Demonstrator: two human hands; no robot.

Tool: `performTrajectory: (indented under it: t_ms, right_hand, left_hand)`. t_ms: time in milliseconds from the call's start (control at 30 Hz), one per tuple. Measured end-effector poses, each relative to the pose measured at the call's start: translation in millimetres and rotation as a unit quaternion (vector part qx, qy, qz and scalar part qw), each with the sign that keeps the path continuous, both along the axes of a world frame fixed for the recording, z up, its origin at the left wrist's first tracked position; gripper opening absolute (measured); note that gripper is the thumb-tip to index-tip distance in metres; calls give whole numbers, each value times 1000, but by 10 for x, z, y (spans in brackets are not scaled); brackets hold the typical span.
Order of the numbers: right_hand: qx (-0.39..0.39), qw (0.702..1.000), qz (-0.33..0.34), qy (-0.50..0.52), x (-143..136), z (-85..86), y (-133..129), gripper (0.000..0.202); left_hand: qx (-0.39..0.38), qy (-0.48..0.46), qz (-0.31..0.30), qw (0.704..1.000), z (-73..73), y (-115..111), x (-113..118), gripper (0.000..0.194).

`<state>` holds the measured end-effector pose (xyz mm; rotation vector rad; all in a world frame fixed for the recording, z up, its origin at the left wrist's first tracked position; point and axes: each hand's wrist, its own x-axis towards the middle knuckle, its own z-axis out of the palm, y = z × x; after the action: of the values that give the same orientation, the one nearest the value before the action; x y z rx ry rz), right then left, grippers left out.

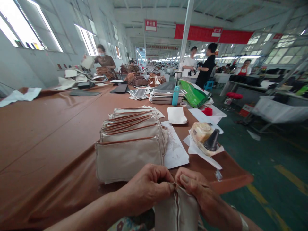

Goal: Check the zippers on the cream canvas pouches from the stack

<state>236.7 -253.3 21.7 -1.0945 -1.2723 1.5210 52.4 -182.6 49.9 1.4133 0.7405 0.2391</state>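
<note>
Both hands pinch the top of a cream fabric pouch piece (189, 208) with a brown-edged seam down its middle. My left hand (150, 187) closes thumb and forefinger on the seam's upper end from the left. Opposite it, my right hand (198, 186) grips the same end, its thumb on top; the fingertips almost meet. The lower part of the piece runs out of the bottom of the view. Just beyond my hands stands a row of similar cream pieces (128, 158) with brown edges, leaning one behind another on the brown-covered table (60, 138).
Right of the row lie a white paper sheet (176, 154) and a pot with a black cone (211, 141). A blue bottle (175, 96) stands by stacked panels (160, 97) and a green bag (193, 93). The table's right edge borders the green floor (276, 154). Several people are farther back.
</note>
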Motion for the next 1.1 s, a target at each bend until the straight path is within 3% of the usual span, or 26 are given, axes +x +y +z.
performTrajectory:
  t_ms: [133,267,367,433,533,600,700,833,967,1033,1100]
  right_hand:
    - [22,999,8,-46,-11,26,21,35]
    - [-10,998,-19,-66,-2,-89,30,24]
    - [-10,994,-41,-97,3,-133,26,18]
    - [-4,993,-54,-105,1,-123,12,15]
    - [18,992,-69,-101,-9,-102,-26,11]
    - [44,993,-68,-83,-18,-110,-56,10]
    - [97,993,-53,-40,-26,-151,-82,11]
    - [195,975,-40,-93,1,-189,-92,12]
    - [287,944,-26,-160,56,-139,-156,9]
    - [240,957,-20,-164,86,-86,-202,3]
    - [138,983,-10,-118,116,-25,-226,19]
  left_hand:
    - [119,55,-23,991,23,3,3,16]
    - [269,76,-56,959,40,3,6,18]
    - [323,70,-63,942,3,-8,4,17]
    - [283,71,-47,955,-31,-14,-1,15]
    - [127,56,-31,990,-76,-9,-13,16]
    - [44,24,2,999,-96,0,-21,24]
    - [-17,-13,50,999,-101,13,-24,47]
    - [-114,-18,-45,992,-79,31,-18,46]
    - [-110,-15,-64,992,-81,43,-22,44]
    - [-98,-18,-71,992,-73,41,-28,43]
    - [-70,-22,-85,994,-41,34,-34,41]
